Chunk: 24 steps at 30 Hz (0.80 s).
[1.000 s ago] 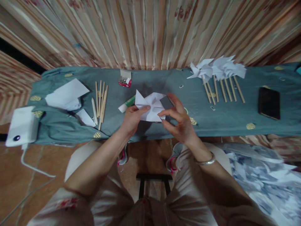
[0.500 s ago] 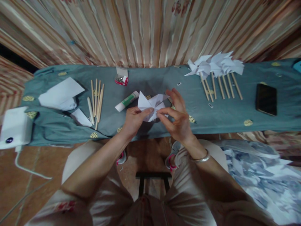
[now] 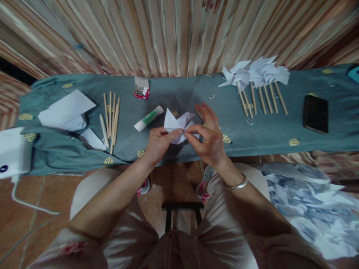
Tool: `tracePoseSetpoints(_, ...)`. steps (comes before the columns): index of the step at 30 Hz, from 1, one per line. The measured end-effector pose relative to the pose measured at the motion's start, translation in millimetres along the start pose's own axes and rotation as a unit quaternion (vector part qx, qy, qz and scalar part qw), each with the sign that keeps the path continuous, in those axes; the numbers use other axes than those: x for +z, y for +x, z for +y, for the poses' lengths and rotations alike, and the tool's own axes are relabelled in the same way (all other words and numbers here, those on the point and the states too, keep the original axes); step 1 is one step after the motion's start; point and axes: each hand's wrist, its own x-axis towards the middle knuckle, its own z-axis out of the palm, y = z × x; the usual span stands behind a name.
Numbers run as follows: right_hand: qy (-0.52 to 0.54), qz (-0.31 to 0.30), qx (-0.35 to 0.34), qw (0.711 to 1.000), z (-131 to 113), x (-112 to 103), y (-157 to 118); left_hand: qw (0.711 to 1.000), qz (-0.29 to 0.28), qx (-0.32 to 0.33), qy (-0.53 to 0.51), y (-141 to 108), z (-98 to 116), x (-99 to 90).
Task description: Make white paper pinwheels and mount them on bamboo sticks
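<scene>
Left hand (image 3: 158,144) of mine grips the folded white paper (image 3: 171,122), with the thumb pressed on top. My right hand (image 3: 209,144) pinches at the middle of the paper with thumb and pointing finger, and its other fingers stick out. Anything tiny between those tips is too small to see. The paper is between my hands, above the green cloth (image 3: 179,86). From the paper, a glue stick (image 3: 149,118) is near, at nine o'clock, and thin wooden sticks (image 3: 115,121) are farther that way. A little red box (image 3: 141,92) sits at ten o'clock. White pinwheels (image 3: 258,74) lie at two o'clock.
</scene>
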Motion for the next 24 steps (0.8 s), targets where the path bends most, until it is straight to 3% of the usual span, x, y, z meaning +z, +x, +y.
tracePoseSetpoints(24,-0.025,-0.008,-0.006,1.000,2.0,1.6,0.2,1.000,0.007,-0.004,0.029,0.0,-3.0,-2.8)
